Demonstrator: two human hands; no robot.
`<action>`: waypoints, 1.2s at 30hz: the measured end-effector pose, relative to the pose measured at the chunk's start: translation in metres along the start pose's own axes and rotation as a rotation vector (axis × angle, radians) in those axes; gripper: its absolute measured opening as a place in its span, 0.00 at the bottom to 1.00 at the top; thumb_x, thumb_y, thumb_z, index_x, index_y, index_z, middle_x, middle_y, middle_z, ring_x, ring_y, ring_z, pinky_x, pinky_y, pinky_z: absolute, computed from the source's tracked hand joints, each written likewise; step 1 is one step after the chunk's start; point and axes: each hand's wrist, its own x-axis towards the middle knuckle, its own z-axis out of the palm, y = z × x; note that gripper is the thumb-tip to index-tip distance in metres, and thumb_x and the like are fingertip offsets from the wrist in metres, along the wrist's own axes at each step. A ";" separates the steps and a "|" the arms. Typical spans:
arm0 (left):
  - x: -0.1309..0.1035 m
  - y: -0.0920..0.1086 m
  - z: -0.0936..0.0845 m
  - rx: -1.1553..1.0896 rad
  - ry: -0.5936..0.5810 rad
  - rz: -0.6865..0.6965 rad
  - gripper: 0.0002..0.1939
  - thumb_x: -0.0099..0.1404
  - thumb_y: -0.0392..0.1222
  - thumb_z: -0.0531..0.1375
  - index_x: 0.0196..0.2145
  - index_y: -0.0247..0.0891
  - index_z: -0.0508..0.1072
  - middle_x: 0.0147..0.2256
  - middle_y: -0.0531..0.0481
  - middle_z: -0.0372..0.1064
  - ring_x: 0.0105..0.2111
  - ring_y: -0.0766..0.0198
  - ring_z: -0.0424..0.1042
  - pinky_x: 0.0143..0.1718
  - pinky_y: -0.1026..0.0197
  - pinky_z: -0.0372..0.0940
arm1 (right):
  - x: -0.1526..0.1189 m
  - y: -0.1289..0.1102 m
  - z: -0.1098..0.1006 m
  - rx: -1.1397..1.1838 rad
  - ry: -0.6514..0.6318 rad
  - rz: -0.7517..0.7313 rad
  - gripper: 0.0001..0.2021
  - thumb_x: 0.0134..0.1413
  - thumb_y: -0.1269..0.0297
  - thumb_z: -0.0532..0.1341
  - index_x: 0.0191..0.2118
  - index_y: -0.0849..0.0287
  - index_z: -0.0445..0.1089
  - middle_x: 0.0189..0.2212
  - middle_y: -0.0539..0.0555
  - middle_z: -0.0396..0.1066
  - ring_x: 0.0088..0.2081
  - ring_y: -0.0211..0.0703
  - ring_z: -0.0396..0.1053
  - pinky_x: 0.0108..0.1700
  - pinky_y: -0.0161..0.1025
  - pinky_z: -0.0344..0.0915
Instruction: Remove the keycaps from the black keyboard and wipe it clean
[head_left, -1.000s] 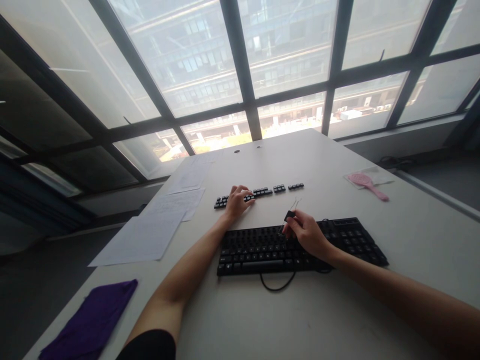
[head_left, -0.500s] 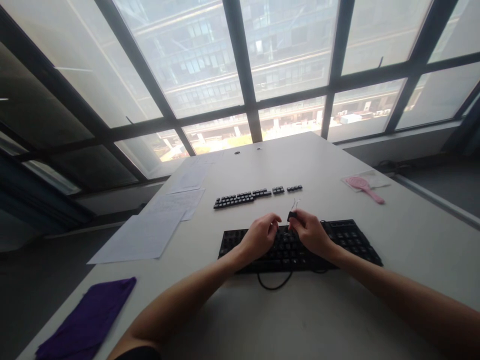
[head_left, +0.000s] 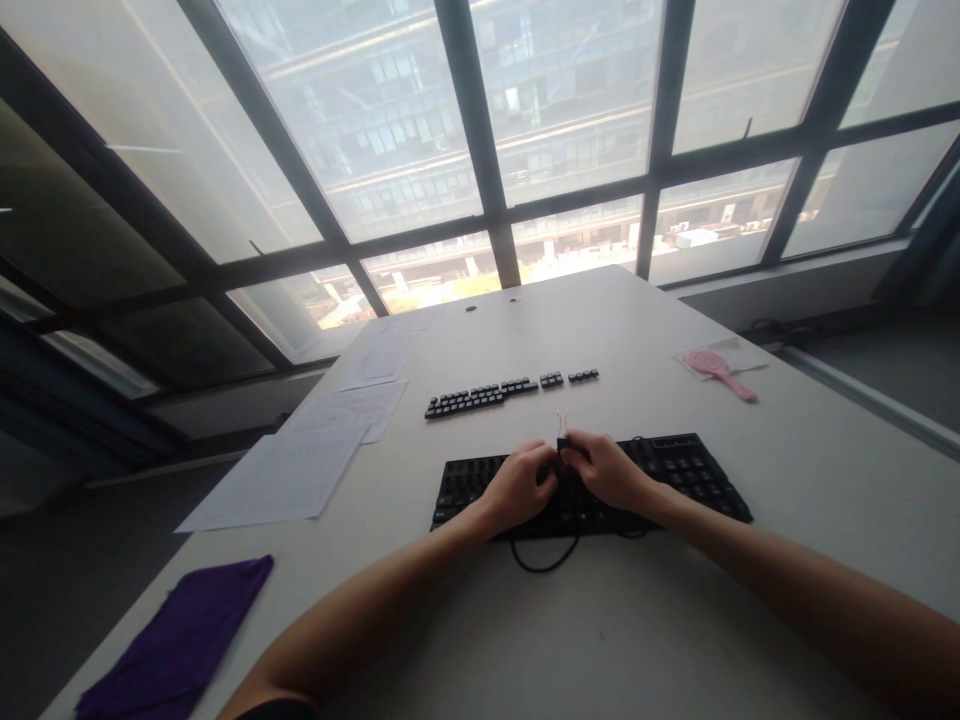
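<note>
A black keyboard point(head_left: 690, 475) lies across the white table, its cable looping out at the near edge. Above its middle my right hand point(head_left: 604, 470) pinches a small black clip point(head_left: 563, 443) whose two thin wire arms point up. My left hand point(head_left: 523, 487) is closed right beside it, fingertips close to the clip; what they hold, if anything, is hidden. Past the keyboard, removed keycaps point(head_left: 469, 402) are laid out in rows, with smaller groups to their right.
Sheets of paper point(head_left: 281, 475) cover the table's left side, and a folded purple cloth point(head_left: 180, 635) lies at the near left. On the right, a pink brush-like object point(head_left: 716, 372) rests on a clear bag. Large windows stand behind the white table point(head_left: 562, 330).
My right hand has moved left with the clip, closer to my left hand. The clip's wire arms now point more upright. The whole view has shifted slightly.
</note>
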 end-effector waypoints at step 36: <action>-0.002 0.000 0.002 0.097 0.135 0.152 0.08 0.68 0.38 0.60 0.44 0.42 0.73 0.45 0.44 0.67 0.47 0.55 0.64 0.50 0.53 0.64 | 0.003 0.004 0.004 0.262 0.202 0.145 0.08 0.64 0.59 0.54 0.34 0.56 0.62 0.23 0.49 0.71 0.24 0.42 0.69 0.28 0.37 0.63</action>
